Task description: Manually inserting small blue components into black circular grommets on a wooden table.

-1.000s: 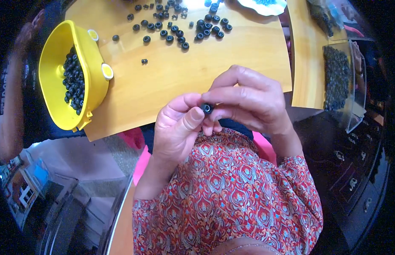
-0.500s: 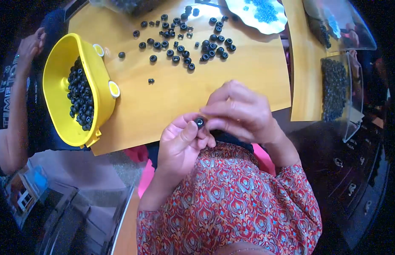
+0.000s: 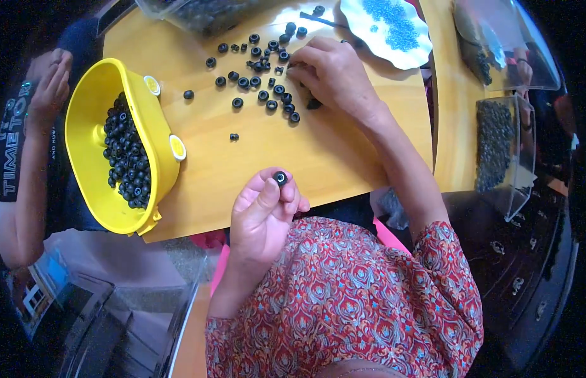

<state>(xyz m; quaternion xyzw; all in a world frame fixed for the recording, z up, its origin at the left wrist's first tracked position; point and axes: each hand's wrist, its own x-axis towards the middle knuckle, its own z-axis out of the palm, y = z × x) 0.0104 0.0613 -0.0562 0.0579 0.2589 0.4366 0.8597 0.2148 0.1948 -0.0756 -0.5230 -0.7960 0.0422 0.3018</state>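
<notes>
Between thumb and fingers, my left hand (image 3: 263,211) grips a small black ring-shaped part (image 3: 280,178), its lighter inner ring facing up, just off the table's near edge. My right hand (image 3: 334,74) is stretched over the table among scattered black ring parts (image 3: 271,105). Its fingers are bent and apart, and the fingertips come down beside smaller black pieces (image 3: 278,70). Whether they touch one cannot be made out. More black parts show partly under the palm.
A yellow tub (image 3: 162,135) with a heap of black parts stands at left. A white scalloped plate (image 3: 416,57) of small blue pieces lies at the far right. Clear bins (image 3: 523,151) with dark pieces stand right. Another person's hand (image 3: 50,82) is at the left edge.
My right hand has left the part in my left hand and reached forward to the scattered pieces. My left hand keeps hold of the ring part. The view has shifted slightly.
</notes>
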